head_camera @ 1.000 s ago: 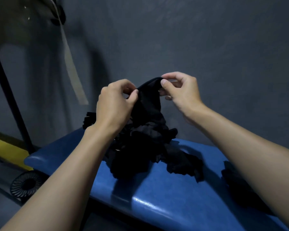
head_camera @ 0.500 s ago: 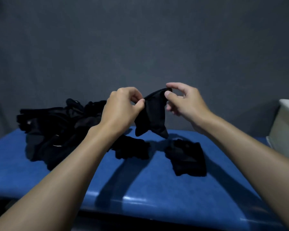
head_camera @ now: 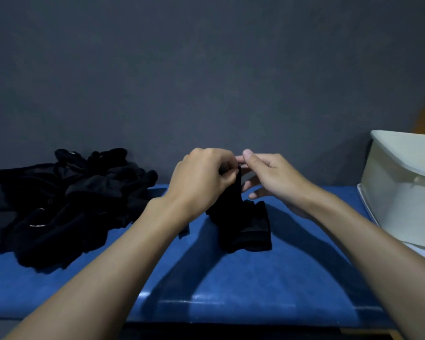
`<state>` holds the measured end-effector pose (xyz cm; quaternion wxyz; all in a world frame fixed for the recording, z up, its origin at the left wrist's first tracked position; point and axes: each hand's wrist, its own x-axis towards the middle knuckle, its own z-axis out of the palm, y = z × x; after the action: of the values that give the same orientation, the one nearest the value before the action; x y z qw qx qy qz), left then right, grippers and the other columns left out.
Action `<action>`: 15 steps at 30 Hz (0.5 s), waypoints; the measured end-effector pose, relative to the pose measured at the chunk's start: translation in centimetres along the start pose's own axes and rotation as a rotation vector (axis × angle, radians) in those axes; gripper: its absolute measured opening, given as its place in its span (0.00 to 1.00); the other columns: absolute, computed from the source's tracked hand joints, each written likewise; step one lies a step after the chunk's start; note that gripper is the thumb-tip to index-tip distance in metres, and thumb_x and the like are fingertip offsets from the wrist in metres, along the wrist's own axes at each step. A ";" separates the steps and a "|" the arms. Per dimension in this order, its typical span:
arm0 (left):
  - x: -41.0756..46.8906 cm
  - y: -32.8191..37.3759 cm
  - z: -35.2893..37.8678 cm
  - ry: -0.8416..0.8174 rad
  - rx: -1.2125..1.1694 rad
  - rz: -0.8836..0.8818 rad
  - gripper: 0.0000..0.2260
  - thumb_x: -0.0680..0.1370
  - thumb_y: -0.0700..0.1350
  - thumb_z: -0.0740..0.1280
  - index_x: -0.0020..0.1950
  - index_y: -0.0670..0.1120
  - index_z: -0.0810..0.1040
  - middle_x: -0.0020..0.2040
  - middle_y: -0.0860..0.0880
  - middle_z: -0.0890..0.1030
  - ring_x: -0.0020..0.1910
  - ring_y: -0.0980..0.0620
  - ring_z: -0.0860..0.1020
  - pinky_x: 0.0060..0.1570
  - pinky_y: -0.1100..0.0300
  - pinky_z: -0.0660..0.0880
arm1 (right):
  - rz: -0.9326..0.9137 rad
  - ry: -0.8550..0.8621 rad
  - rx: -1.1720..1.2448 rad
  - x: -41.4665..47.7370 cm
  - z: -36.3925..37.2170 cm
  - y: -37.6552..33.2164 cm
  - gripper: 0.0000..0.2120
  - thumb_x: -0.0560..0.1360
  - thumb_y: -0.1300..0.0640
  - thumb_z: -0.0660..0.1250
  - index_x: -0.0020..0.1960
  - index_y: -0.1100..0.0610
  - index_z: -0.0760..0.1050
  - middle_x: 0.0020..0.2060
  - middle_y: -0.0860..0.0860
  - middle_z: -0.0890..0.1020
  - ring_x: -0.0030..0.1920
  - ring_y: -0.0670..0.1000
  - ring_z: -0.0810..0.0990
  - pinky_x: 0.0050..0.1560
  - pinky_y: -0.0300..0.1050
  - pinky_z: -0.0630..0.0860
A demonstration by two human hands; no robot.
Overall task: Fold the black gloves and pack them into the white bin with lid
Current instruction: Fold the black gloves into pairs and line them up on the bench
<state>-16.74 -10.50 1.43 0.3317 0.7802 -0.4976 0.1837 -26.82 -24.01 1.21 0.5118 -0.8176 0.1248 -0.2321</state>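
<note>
My left hand [head_camera: 201,179] pinches the top of a black glove [head_camera: 231,202] that hangs down onto the blue padded bench [head_camera: 231,285]. My right hand [head_camera: 268,175] is close beside it, thumb and forefinger near the glove's upper edge, other fingers spread loosely; whether they pinch the cloth is unclear. Just below the hands another black glove [head_camera: 250,231] lies bunched on the bench. A heap of black gloves [head_camera: 59,204] fills the bench's left part. The white bin [head_camera: 400,192] stands at the right edge, with its top open.
A dark grey wall rises right behind the bench. A flat white piece [head_camera: 422,253], possibly the lid, lies under the bin at the right edge. The bench's front edge runs across the lower view.
Both hands have lowered the glove from mid-air toward the bench and come closer together. The view has swung right, bringing more of the white bin into sight.
</note>
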 end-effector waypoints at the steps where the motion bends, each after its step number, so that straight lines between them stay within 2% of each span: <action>1: 0.0 0.0 0.2 -0.010 0.008 0.000 0.06 0.74 0.52 0.66 0.46 0.53 0.82 0.42 0.54 0.84 0.43 0.47 0.81 0.43 0.49 0.78 | 0.016 -0.006 0.019 -0.2 0.0 0.1 0.17 0.83 0.47 0.55 0.57 0.52 0.81 0.51 0.51 0.83 0.38 0.49 0.80 0.45 0.50 0.80; 4: 0.2 0.2 0.7 -0.043 -0.037 -0.010 0.07 0.74 0.54 0.66 0.44 0.54 0.83 0.39 0.56 0.84 0.40 0.52 0.81 0.42 0.51 0.78 | 0.011 0.042 0.061 -0.4 -0.1 0.8 0.19 0.83 0.49 0.56 0.53 0.60 0.82 0.45 0.56 0.84 0.37 0.51 0.82 0.45 0.48 0.80; 7: 0.4 0.2 0.8 0.016 -0.189 -0.064 0.09 0.76 0.54 0.68 0.42 0.53 0.83 0.36 0.57 0.83 0.31 0.60 0.75 0.36 0.60 0.73 | 0.020 0.178 0.124 -0.6 -0.3 1.8 0.17 0.82 0.51 0.60 0.47 0.61 0.82 0.41 0.59 0.84 0.39 0.52 0.84 0.47 0.47 0.81; 9: 0.4 -0.5 1.0 0.093 -0.262 -0.118 0.06 0.78 0.50 0.68 0.43 0.52 0.83 0.38 0.57 0.82 0.32 0.61 0.76 0.38 0.62 0.72 | 0.012 0.223 0.181 -0.8 -0.6 2.3 0.14 0.80 0.52 0.64 0.44 0.62 0.82 0.42 0.60 0.85 0.43 0.57 0.85 0.50 0.50 0.82; 11: 0.2 -1.7 1.7 0.103 -0.328 -0.210 0.05 0.77 0.50 0.70 0.51 0.52 0.81 0.47 0.56 0.81 0.40 0.58 0.77 0.43 0.61 0.73 | -0.007 0.240 0.202 -1.2 -0.7 2.6 0.09 0.77 0.55 0.70 0.44 0.61 0.82 0.43 0.59 0.85 0.45 0.56 0.85 0.49 0.51 0.83; 13: -0.2 -3.1 2.6 -0.014 -0.429 -0.353 0.20 0.75 0.53 0.73 0.65 0.50 0.76 0.57 0.53 0.77 0.51 0.54 0.78 0.54 0.57 0.76 | -0.016 0.286 0.208 -1.6 -0.8 2.9 0.02 0.74 0.59 0.73 0.45 0.57 0.80 0.42 0.54 0.83 0.41 0.50 0.83 0.43 0.45 0.80; 15: -0.8 -3.7 3.4 -0.152 -0.563 -0.455 0.35 0.69 0.58 0.76 0.72 0.48 0.70 0.63 0.52 0.78 0.59 0.54 0.78 0.63 0.55 0.75 | -0.017 0.327 0.260 -1.8 -0.9 3.0 0.06 0.73 0.65 0.72 0.45 0.55 0.78 0.43 0.54 0.80 0.41 0.49 0.80 0.41 0.44 0.77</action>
<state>-13.92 -11.27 -2.72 0.5276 0.7605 -0.3658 -0.0973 -28.69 -25.24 -1.56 0.5840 -0.6972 0.1684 -0.3801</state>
